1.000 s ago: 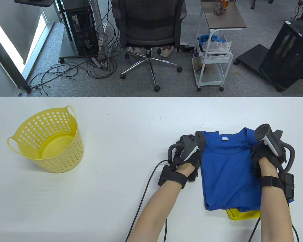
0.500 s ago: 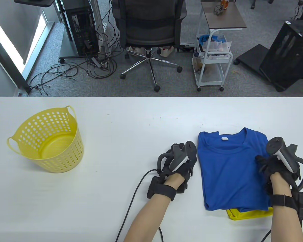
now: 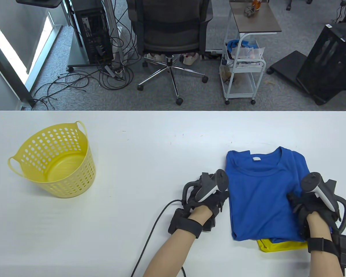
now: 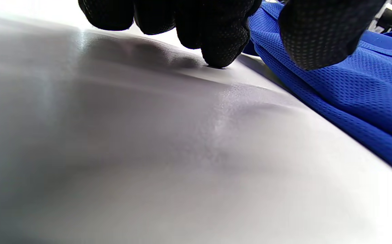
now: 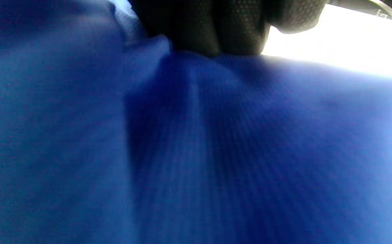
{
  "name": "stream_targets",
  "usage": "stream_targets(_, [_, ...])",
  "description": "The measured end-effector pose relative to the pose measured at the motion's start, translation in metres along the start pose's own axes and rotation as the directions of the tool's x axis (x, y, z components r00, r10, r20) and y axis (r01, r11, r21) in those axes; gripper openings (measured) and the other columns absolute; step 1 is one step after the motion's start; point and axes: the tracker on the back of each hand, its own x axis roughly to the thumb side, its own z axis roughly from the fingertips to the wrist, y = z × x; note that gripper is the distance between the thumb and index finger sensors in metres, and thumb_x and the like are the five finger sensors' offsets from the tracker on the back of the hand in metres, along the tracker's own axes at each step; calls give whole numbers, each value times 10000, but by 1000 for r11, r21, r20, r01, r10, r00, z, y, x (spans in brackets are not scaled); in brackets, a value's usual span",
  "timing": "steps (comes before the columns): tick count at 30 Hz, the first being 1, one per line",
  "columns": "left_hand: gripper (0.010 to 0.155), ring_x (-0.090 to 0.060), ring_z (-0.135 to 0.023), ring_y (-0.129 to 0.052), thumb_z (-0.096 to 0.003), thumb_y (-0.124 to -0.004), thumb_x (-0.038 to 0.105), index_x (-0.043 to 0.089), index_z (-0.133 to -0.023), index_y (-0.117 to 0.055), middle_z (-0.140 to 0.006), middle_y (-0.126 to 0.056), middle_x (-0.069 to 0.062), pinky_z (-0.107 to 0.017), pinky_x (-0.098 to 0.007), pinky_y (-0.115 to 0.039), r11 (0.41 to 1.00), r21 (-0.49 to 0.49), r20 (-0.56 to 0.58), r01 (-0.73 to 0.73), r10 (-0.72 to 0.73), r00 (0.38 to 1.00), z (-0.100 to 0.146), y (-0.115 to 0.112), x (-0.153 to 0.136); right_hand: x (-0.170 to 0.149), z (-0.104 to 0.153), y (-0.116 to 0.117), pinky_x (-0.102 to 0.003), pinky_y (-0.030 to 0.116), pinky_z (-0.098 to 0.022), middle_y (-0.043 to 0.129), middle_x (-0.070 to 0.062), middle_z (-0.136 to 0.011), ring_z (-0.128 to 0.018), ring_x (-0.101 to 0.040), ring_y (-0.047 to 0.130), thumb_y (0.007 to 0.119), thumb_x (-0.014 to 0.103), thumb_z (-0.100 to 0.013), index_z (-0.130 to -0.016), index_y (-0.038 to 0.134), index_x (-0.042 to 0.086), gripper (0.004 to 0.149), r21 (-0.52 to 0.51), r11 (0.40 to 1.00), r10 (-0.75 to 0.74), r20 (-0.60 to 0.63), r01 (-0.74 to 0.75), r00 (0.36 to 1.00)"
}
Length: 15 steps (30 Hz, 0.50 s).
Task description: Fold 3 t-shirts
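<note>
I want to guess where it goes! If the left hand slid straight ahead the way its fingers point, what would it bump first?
Probably nothing: bare table lies ahead of the left hand; the blue t-shirt stays alongside.

The table view looks down from above the near edge of the white table [image 3: 150,138], facing outward to the office floor beyond. The left wrist view sits low, almost at the tabletop, looking along it past the gloved fingers [image 4: 221,44] to the blue t-shirt [image 4: 351,84]. The right wrist view presses close against that same blue cloth, blurred; all three share it
</note>
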Motion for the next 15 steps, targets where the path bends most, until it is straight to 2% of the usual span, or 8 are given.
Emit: stream_targets(15, [660, -298, -1003, -553, -396, -767, 580, 192, -929, -736, -1036, -619, -21, -748, -496, -590, 1000, 2, -34, -7, 7, 999, -1, 8, -23, 36, 24, 8, -605, 682, -542, 839, -200, -777, -690, -445, 852, 630, 562, -392, -875, 715, 17, 734, 28, 999, 33, 62, -35, 998])
